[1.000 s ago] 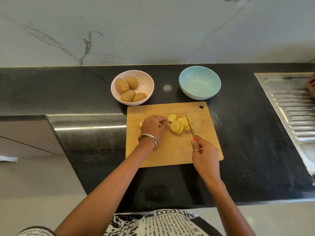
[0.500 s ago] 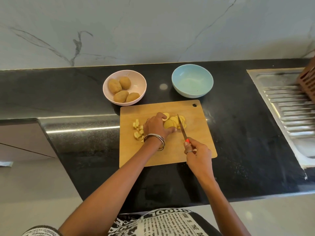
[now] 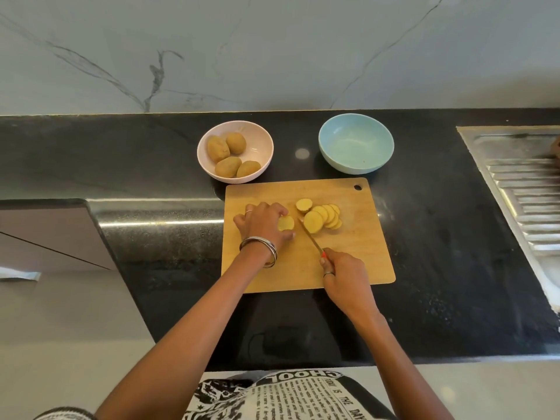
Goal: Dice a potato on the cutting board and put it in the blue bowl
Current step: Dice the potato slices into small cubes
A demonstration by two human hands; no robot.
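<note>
A: One long black stone surface (image 3: 439,237) carries everything, with a ribbed steel draining board (image 3: 527,189) at its right end. What sits on it?

B: Biggest is the rectangular wooden cutting board (image 3: 357,262), near the front edge. Behind it stand two bowls: the round pale blue bowl (image 3: 356,143) at the back right, nothing in it, and a round pale pink bowl (image 3: 260,147) at the back left with four whole brown potatoes (image 3: 231,156).

A: And the hands?

B: The left hand (image 3: 262,222), bangles on the wrist, lies on the board's left half with its fingers curled round a stack of pale yellow potato slices (image 3: 286,223). The right hand (image 3: 345,275) is closed round the red handle of a thin-bladed knife (image 3: 310,236), whose tip points up-left between the held stack and a fan of round yellow potato slices (image 3: 322,216) lying overlapped mid-board.
</note>
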